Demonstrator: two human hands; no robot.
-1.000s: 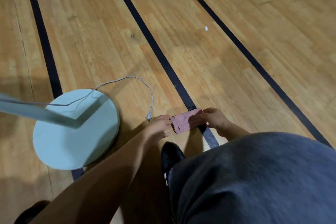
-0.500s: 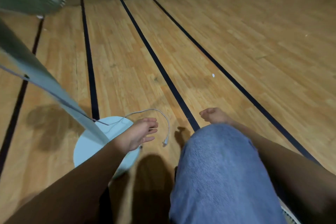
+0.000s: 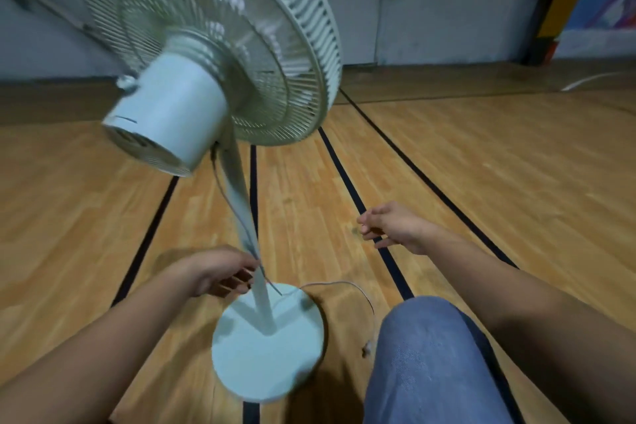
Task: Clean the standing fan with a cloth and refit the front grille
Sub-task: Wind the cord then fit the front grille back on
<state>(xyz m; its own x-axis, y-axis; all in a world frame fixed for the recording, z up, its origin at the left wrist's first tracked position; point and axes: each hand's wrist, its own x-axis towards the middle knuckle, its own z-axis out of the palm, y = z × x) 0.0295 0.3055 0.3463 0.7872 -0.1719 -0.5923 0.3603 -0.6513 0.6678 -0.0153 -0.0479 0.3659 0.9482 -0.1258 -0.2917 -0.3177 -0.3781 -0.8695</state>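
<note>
Beside the round pale-green base (image 3: pixel 268 348) of the standing fan, the left hand (image 3: pixel 220 272) has its fingers curled round the thin pale-green pole (image 3: pixel 256 286), low down, just above where the pole meets the base. The right hand (image 3: pixel 392 227) hangs in the air to the right of the pole, well clear of it, fingers loosely bent and holding nothing. No cloth shows anywhere in view, so I cannot tell where it is. Above the base, the ribbed pale-green fan head (image 3: pixel 213 45) and its cylindrical motor housing (image 3: pixel 168 113) lean toward the camera, seen from behind; whether the front grille is on cannot be told from this side. A thin white power cord (image 3: pixel 344 284) runs down the pole and loops on the wooden floor (image 3: pixel 481 182) to the right of the base, its plug (image 3: pixel 368 349) lying loose beside a knee in blue denim (image 3: pixel 430 372).

The main risk, as I judge it, is tipping: the head is heavy and high, and a grip so low on the pole gives little control if the stand is pulled or tilted. The loose cord near the knee could also snag a leg and drag the base sideways. With the cloth out of view, wiping cannot begin until it is found.
</note>
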